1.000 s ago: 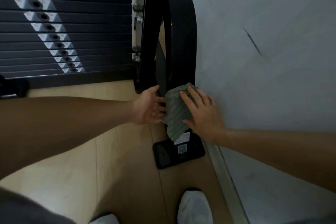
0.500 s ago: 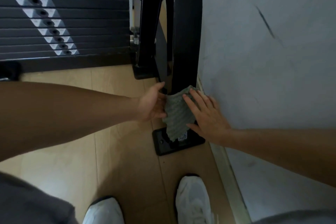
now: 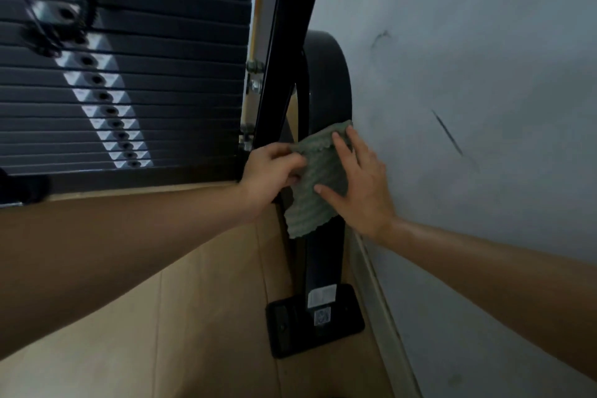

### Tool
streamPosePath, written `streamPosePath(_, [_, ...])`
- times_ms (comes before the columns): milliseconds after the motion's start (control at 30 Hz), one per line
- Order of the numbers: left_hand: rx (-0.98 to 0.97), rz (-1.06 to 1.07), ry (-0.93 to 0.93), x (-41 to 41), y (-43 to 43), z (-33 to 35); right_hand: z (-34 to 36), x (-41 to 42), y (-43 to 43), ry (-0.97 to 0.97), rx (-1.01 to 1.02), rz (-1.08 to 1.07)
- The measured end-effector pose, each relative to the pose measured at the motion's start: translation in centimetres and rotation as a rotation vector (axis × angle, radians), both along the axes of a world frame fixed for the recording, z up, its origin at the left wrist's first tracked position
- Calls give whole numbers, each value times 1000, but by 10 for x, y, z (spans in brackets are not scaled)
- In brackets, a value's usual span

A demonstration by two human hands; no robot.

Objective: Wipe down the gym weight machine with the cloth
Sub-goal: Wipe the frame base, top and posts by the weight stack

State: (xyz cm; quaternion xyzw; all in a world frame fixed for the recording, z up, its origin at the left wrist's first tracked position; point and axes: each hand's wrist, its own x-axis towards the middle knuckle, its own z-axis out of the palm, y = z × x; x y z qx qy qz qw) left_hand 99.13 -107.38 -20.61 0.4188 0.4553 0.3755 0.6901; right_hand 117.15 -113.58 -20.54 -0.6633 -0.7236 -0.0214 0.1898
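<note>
Now both hands (image 3: 323, 178) press cloth (image 3: 318, 184) against frame (image 3: 326, 74).

Scuffed grey wall (image 3: 468, 74) beside pale wooden floor (image 3: 200, 317), skirting board (image 3: 384, 310) between.

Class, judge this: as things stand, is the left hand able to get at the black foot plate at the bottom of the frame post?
Probably yes. The foot plate lies bare on the floor, nothing on it, below the green cloth. But the left hand is busy gripping the cloth's edge, so it would have to let go first.
</note>
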Motion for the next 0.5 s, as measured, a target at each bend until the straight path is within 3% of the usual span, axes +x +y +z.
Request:
streamPosePath(67, [132,27,43,1,5,13,14,-1,14,109,56,-15])
streamPosePath(167, [177,52,16,0,10,30,40,-4,27,224,136,-31])
streamPosePath(267, [223,57,15,-4,16,43,64,-6,38,286,59,-35])
streamPosePath(333, [275,35,-9,-11,20,53,78,-15,42,588,-140,19])
streamPosePath(400, [472,-74,83,-20,26,64,91,-26,42,951,-340,46])
streamPosePath(500, [687,-270,194,-38,32,78,105,-35,44,1221,-454,14])
